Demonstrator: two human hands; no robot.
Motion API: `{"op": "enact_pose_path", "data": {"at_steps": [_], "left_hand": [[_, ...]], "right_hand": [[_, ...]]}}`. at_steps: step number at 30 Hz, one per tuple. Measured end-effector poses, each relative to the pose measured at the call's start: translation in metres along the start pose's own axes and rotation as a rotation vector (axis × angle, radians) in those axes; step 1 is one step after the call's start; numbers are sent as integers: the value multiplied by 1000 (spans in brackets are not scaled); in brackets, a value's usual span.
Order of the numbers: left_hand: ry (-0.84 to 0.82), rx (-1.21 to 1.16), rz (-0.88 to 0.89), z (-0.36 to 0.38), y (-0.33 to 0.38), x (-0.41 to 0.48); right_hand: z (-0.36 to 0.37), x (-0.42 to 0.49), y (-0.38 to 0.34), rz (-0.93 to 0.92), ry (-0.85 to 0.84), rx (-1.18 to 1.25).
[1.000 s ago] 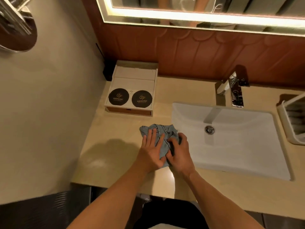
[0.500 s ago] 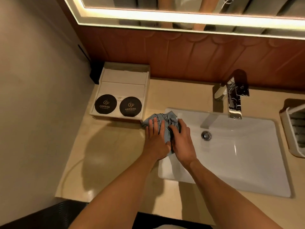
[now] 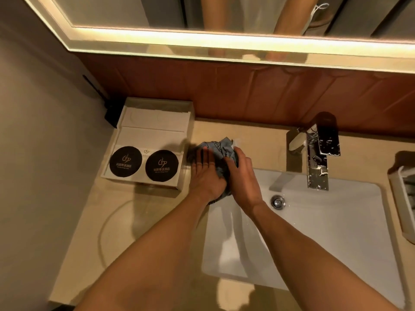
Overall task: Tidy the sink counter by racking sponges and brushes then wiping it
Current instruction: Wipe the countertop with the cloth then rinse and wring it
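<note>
My left grip (image 3: 206,176) lies flat and open, fingers straight and together, pressing down on the cloth (image 3: 221,146). My right grip (image 3: 243,178) is just beside it, thumb touching the left one, fingers curled over the bunched right side of the cloth and clutching it. The cloth is blue-grey and crumpled. It sits on the counter (image 3: 139,221) at the back left corner of the sink (image 3: 332,239), between the box (image 3: 155,131) and the faucet (image 3: 318,158), with its near edge hanging over the sink rim.

The counter is beige and glossy. The sink is white and rectangular, with a metal drain (image 3: 278,201) near the back. The white box stands to the left against the wall and carries two black discs (image 3: 125,163) side by side. A white rack (image 3: 404,198) shows at the right edge, cut off. Behind runs a brown panel (image 3: 224,95) under a lit mirror (image 3: 224,12).
</note>
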State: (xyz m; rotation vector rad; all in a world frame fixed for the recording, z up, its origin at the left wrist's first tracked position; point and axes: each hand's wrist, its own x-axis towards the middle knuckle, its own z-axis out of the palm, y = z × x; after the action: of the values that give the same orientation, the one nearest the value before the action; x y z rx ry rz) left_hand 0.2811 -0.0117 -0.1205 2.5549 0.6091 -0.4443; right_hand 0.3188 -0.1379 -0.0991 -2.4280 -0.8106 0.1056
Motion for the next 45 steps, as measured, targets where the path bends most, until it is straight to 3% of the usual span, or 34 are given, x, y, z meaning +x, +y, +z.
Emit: {"op": "enact_pose_path", "data": {"at_steps": [3,9,13,19,22,28,30,34,39,45], "left_hand": [[38,-7,-13,-7,4,20],[60,66,11,-8,6,56],[77,73,27,-22,12,82],[48,117,52,-36,15,107],[56,130,49,-36,14,111],[321,-40,86,-38,25,92],[352,-90,17,-30,30,90],[251,-244,-132,-20,27,93],[144,-90,-85,-20,25,105],[157,-11,22,-6,31,108]], "right_hand": [[1,20,5,-11,24,91],[10,33,28,214,-30,345],[14,50,44,44,20,128],[12,69,48,17,74,-170],[10,83,50,-102,134,-259],[27,114,54,-207,-43,-473],[30,114,56,-196,-95,-500],[34,107,59,-159,-113,-467],[38,107,50,-77,-163,-519],[35,83,60,-9,-54,-555]]}}
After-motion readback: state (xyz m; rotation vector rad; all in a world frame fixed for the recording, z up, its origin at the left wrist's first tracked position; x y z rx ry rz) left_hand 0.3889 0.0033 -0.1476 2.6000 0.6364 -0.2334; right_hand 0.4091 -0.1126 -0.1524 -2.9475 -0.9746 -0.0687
